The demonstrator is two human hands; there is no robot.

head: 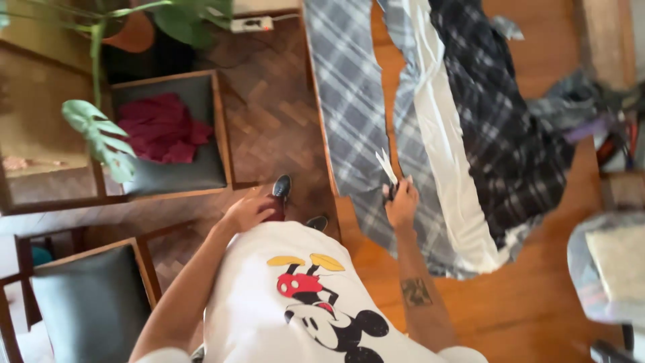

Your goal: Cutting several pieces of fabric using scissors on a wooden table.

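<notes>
Head view, I see my right hand (pixel 402 202) gripping open scissors (pixel 387 169) over plaid cloth (pixel 349 101) on the table (pixel 524 296), left hand (pixel 247 212) loosely curled, empty, by my thigh.

plaid fabric (pixel 349 101) on the table (pixel 524 309), chairs (pixel 168 128) to its left

Right hand (pixel 402 202) extended forward, fingers closed in a grip, left hand (pixel 250 212) hanging, seemingly loosely curled

Under the right hand (pixel 402 205), whose scissors (pixel 387 168) show pale, shiny metal blades, soft matt checked cloth (pixel 349 101) lies on a smooth, glossy wooden table (pixel 524 302), while beyond the left hand (pixel 247 214) the wood-block floor (pixel 275 114) looks dull.
</notes>
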